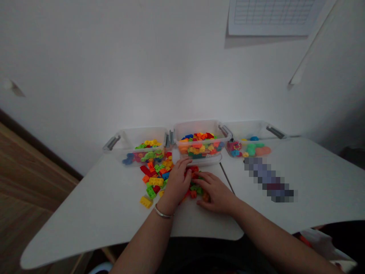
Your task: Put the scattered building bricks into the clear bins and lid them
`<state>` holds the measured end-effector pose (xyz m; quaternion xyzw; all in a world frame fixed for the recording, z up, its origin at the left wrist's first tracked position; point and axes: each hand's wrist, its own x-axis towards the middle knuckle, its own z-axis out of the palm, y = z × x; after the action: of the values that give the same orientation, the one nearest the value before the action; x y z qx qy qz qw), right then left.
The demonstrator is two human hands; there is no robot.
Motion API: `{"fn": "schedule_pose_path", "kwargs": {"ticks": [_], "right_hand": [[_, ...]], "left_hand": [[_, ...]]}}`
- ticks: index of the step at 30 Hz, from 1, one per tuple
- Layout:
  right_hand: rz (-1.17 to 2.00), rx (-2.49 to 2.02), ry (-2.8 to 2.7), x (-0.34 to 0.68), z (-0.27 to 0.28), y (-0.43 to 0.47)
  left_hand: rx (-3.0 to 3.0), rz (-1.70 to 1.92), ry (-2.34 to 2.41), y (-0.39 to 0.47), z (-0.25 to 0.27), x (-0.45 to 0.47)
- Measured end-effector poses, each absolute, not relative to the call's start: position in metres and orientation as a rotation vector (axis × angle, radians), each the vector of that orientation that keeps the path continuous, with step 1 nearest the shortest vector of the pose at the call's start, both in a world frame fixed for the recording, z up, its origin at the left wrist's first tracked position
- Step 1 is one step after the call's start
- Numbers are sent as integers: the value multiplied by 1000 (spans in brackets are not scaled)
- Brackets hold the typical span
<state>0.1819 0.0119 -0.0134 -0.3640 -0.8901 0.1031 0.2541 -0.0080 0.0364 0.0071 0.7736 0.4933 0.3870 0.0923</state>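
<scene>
A loose pile of colourful toy building blocks point(155, 181) lies on the white table, spreading toward its front. My left hand point(179, 183), with a bangle at the wrist, reaches over the middle of the pile; its fingers are stretched and its thumb stands apart. Across from it, my right hand point(217, 193) rests at the pile's right side, fingers spread over green and orange blocks point(196, 189). Neither hand visibly grips a block, though the hands partly hide the blocks between and beneath them. A yellow block point(146, 202) lies apart at the near left.
Behind the pile stand three clear bins: a left bin point(137, 133) and a middle bin point(199, 125) with blocks, and a right bin point(245, 127) with larger toys. A blurred-out object point(269, 180) lies at right. The wall point(162, 76) rises behind the table point(94, 213).
</scene>
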Motion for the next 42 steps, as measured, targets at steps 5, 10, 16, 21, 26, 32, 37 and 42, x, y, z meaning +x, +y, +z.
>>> {"fn": "schedule_pose_path", "kwargs": {"ticks": [5,10,16,21,26,32,37,42], "right_hand": [[161,-1082,-2401,183,-16,20],[163,-1121,-2284,192,-24,33],[165,-1142,-2127,194,-28,37],[162,-990,-2225,189,-23,28],[98,-872,-2389,180,-17,16],[-8,-637,-2630,171,-10,8],[-64,-617,-2610,172,-11,10],[-173,-698,-2499,176,-15,11]], "left_hand": [[2316,917,2160,37,0,-17],[2345,708,2110,36,-11,-17],[2388,649,1942,36,-14,-7],[2277,775,1817,46,-18,-8],[2242,1024,1478,50,-20,-12],[2099,1249,1421,43,-7,-14],[2111,1284,1531,39,2,-18],[2127,1274,1522,37,5,-18]]}}
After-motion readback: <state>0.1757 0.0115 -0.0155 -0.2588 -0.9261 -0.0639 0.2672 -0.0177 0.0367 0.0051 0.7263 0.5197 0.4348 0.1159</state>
